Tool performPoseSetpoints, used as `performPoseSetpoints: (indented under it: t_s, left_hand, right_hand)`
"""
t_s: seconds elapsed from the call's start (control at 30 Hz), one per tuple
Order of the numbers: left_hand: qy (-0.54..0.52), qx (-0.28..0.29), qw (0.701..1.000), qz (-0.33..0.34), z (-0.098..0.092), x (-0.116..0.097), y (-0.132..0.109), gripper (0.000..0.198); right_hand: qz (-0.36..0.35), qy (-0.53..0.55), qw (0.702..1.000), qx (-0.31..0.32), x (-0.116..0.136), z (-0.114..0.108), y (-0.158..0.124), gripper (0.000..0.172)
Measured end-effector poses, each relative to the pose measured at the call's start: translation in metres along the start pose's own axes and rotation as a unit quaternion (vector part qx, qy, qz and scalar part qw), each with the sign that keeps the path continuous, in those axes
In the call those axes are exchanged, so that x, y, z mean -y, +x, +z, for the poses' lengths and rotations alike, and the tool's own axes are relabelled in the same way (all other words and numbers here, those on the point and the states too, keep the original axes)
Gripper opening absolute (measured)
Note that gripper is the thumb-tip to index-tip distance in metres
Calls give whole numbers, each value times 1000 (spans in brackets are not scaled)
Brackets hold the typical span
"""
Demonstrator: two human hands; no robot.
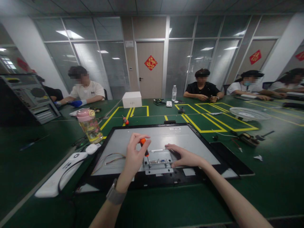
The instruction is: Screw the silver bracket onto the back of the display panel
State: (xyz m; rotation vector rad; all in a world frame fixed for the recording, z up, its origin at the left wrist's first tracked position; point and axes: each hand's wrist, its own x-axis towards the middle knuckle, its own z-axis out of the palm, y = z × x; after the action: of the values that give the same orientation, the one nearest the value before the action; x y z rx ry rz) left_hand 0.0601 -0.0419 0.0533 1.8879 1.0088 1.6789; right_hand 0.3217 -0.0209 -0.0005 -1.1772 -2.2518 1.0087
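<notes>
A monitor (194, 141) lies face down on the green table, its grey metal back showing inside a black frame. My left hand (134, 155) is closed round an orange-handled screwdriver (143, 146), held upright with its tip on the small metal connector plate (158, 163) near the monitor's near edge. My right hand (184, 155) lies flat on the metal back just right of that plate, fingers stretched out and pressing down. Thin coloured wires (111, 157) run across the panel to the left of my left hand.
A pink-lidded bottle (90, 125), a white power strip (60, 174) and an open computer case (28, 95) stand at the left. A white box (132, 99), a water bottle (174, 92) and a fan grille (248, 113) sit farther off. Several people sit along the far side.
</notes>
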Motion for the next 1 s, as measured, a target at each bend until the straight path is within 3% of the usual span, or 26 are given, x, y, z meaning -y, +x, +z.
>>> performPoseSetpoints:
  t_s: [0.1,0.27,0.43,0.63,0.83,1.0]
  left_hand:
    - [-35,26,999,-12,-1,-2,0,26]
    - [-14,2,1000,-5,-1,-2,2,14]
    - [-48,18,998,-27,-2,-4,3,27]
    - [-34,-1,999,-9,-2,0,1,14]
    - [-59,19,998,-27,-3,-3,2,29]
    - [-44,19,999,-18,-1,-2,1,21]
  right_hand:
    - [-3,-3,1000,0,-2,0,0,81]
    - [-3,-1,1000,3,0,0,0,80]
    - [-3,-5,1000,0,0,-1,0,81]
    - [0,-2,1000,1,1,-1,0,81]
    - [-2,-5,1000,-3,1,0,0,80]
    - [-2,-6,1000,-6,-1,0,0,81]
